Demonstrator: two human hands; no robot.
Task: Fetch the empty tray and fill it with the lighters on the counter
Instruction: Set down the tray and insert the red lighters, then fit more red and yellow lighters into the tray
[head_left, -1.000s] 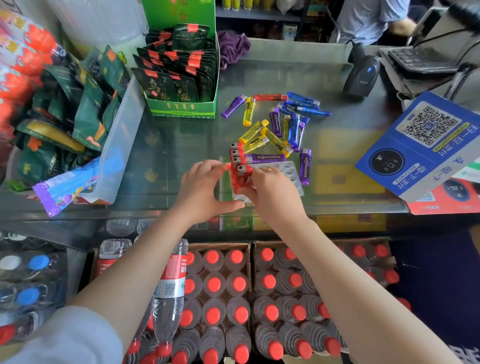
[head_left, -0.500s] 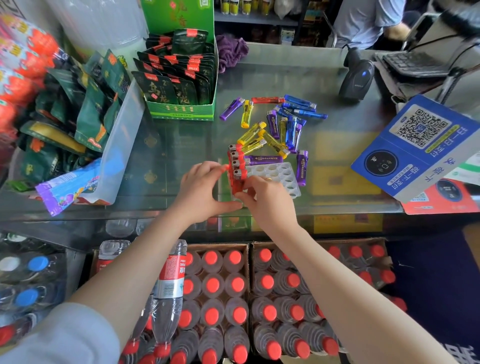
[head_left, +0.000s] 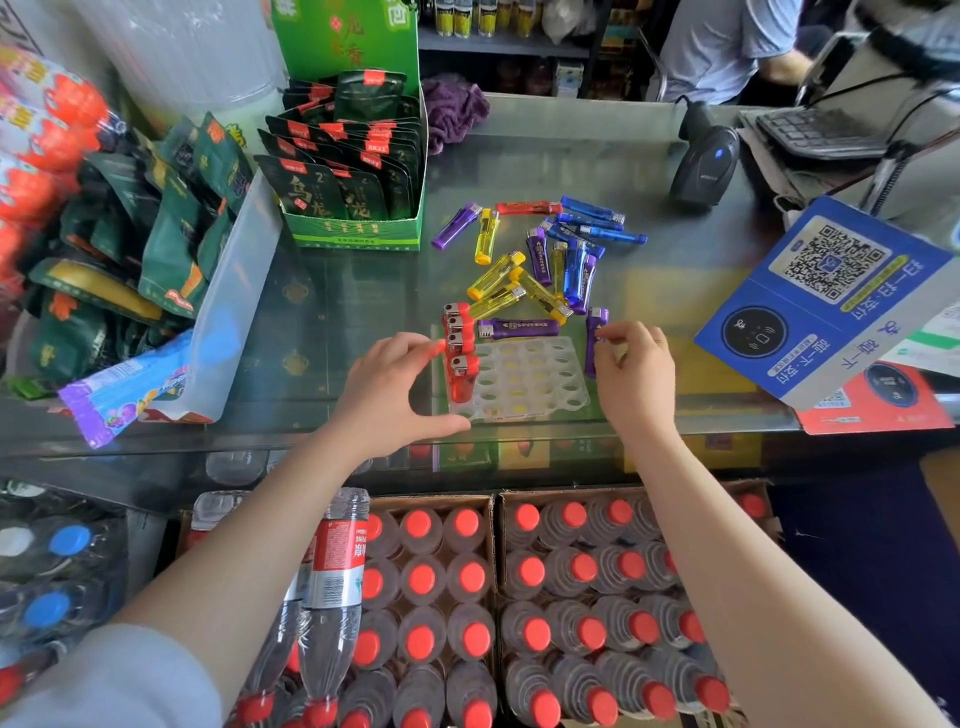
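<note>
Both forearms are showing bare from elbow to wrist. A pale grey sleeve (head_left: 104, 680) is covering the left upper arm at the bottom corner. The left hand (head_left: 387, 387) and right hand (head_left: 636, 376) are wearing no gloves, no watch.

White characters "乌龙" and a "2" show on the dark green packets (head_left: 332, 192) in the green display box (head_left: 358, 231). Right of that box, the blue payment sign (head_left: 826, 306) carries a QR code and "扫一扫·支付".
</note>
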